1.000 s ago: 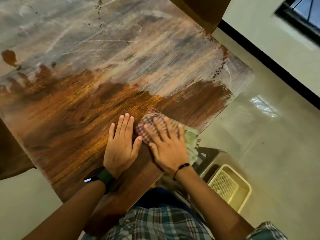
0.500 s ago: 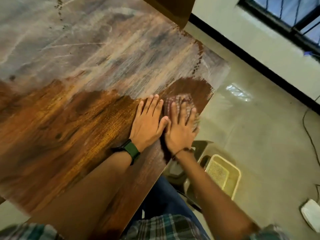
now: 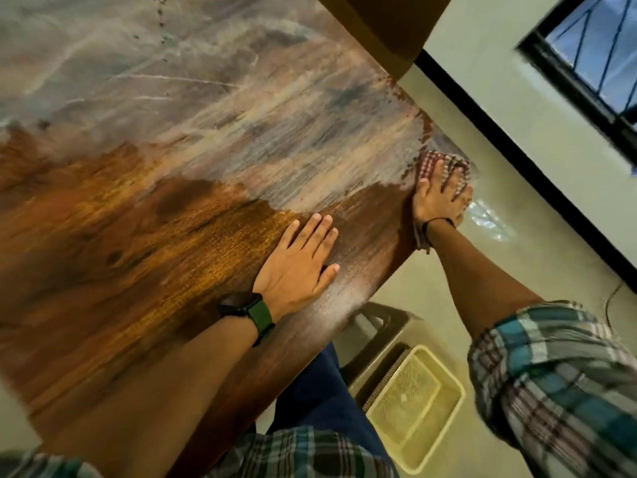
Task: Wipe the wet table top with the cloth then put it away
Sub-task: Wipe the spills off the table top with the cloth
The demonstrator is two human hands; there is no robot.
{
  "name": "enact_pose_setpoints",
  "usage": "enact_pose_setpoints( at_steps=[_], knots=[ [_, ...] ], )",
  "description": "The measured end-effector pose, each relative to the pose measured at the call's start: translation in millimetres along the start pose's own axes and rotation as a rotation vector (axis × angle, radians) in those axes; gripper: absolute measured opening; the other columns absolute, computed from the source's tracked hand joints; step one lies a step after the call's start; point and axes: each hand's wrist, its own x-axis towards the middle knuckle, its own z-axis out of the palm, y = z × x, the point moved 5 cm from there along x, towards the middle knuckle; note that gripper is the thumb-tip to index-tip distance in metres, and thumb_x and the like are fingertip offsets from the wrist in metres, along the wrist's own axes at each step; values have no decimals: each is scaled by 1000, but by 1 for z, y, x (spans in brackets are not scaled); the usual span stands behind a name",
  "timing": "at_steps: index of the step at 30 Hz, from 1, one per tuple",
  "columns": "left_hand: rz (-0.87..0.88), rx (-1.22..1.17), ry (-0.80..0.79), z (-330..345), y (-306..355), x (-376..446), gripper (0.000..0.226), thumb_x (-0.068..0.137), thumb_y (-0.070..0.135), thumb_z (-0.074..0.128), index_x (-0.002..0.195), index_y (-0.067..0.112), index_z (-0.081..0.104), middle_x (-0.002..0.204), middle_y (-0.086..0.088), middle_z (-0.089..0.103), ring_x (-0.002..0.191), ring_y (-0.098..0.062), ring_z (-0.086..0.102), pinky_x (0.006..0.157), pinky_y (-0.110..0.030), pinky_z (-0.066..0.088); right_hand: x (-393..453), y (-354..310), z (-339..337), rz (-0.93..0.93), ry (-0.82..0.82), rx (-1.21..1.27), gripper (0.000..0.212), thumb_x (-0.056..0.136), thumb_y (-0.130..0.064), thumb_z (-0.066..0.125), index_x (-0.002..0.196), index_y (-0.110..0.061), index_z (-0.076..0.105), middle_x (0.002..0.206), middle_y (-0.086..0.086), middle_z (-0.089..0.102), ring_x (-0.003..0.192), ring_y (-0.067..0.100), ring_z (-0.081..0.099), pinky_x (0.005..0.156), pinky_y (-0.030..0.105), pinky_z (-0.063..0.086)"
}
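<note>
Checked cloth (image 3: 435, 164) under right hand (image 3: 437, 198), left hand (image 3: 299, 263) flat, one table (image 3: 144, 188)

A pale yellow mesh basket (image 3: 413, 405) is seen on the glossy floor (image 3: 517, 257), beside a grey plastic stool (image 3: 375, 336). A barred window (image 3: 593, 46) is set in the wall.

A single head-worn camera looks steeply down at the worktop (image 3: 172, 236) from close above, tilted, with floor (image 3: 465, 288) toward three o'clock.
</note>
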Motion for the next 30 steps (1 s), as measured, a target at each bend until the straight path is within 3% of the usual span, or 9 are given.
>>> enact_pose_setpoints(
  at_steps=[3, 7, 13, 15, 18, 22, 25, 30],
  knots=[
    [-7, 51, 10, 0, 1, 2, 60, 94, 45, 22, 139, 8, 36, 148, -12, 33, 138, -27, 27, 111, -42, 11, 33, 1, -12, -9, 2, -38, 52, 100, -44, 20, 149, -40, 2, 159, -5, -10, 145, 27, -13, 114, 52, -2],
    [-24, 99, 13, 1, 7, 13, 60, 93, 45, 23, 138, 7, 38, 147, -12, 35, 137, -29, 30, 110, -43, 14, 46, 4, -22, -69, 17, -58, 53, 101, -45, 20, 150, -37, 2, 159, -3, -8, 145, 28, -11, 115, 52, -3],
    [32, 87, -36, 5, 47, 81, 61, 90, 43, 28, 135, 4, 42, 143, -15, 40, 134, -29, 35, 108, -42, 16, -57, 13, 17, -327, -53, -168, 59, 90, -49, 1, 143, -31, -18, 153, -1, -24, 142, 26, -22, 115, 49, -9],
    [78, 132, -41, 7, 58, 94, 62, 88, 42, 29, 132, 2, 45, 139, -17, 45, 131, -30, 40, 108, -41, 17, -83, 18, 24, -389, -64, -203, 61, 86, -50, -4, 143, -32, -14, 150, -4, -24, 140, 23, -24, 111, 48, -11],
    [90, 163, -21, 6, 60, 93, 63, 90, 44, 26, 132, 0, 45, 139, -17, 45, 130, -28, 42, 109, -39, 14, -56, 20, 15, -454, -82, -230, 56, 88, -52, 0, 142, -41, -10, 147, -12, -21, 141, 18, -21, 110, 50, -12],
    [93, 173, -34, 10, 59, 91, 62, 92, 43, 26, 135, 1, 40, 142, -17, 40, 133, -28, 37, 110, -39, 15, 34, 22, -9, -349, -27, -218, 56, 94, -52, 9, 148, -42, -1, 157, -8, -11, 145, 21, -12, 111, 59, -6],
    [82, 172, -25, 13, 58, 91, 62, 93, 44, 23, 136, 2, 38, 144, -16, 38, 135, -27, 34, 110, -40, 15, 93, 17, -32, -276, -22, -144, 52, 100, -45, 20, 150, -39, 7, 160, -5, -1, 146, 24, -5, 114, 58, -1],
    [81, 141, -10, 7, 59, 90, 65, 96, 45, 9, 137, 3, 38, 145, -15, 37, 135, -26, 33, 110, -40, 15, 94, 13, -35, -211, 3, -181, 55, 100, -43, 19, 152, -29, 5, 160, 3, 2, 146, 27, -3, 116, 51, -2]
  ],
)
